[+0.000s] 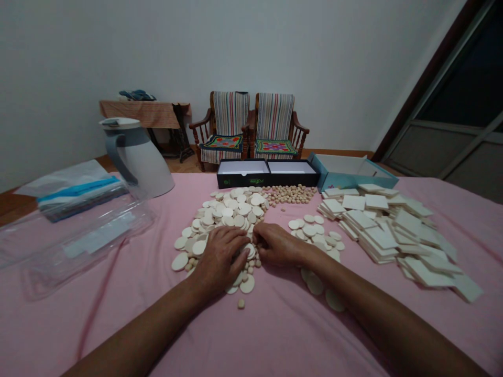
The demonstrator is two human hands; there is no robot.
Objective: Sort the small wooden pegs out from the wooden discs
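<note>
A heap of pale round discs (228,212) mixed with small beige beads lies at the middle of the pink cloth. My left hand (223,256) rests palm down on the heap's near side, fingers spread over the discs. Right beside it, my right hand (273,244) is closed at the heap's right edge, its fingertips curled in; what it pinches is too small to make out. A smaller group of discs (310,230) lies right of that hand, partly under the forearm. Behind the heap is a cluster of beads (293,194). One lone bead (241,303) sits nearer to me.
Square pale tiles (381,230) are piled on the right. A black divided box (241,180) and a blue box (357,180) stand at the back. On the left are a white jug (147,162), clear plastic packaging (94,235) and a blue-edged packet (82,196).
</note>
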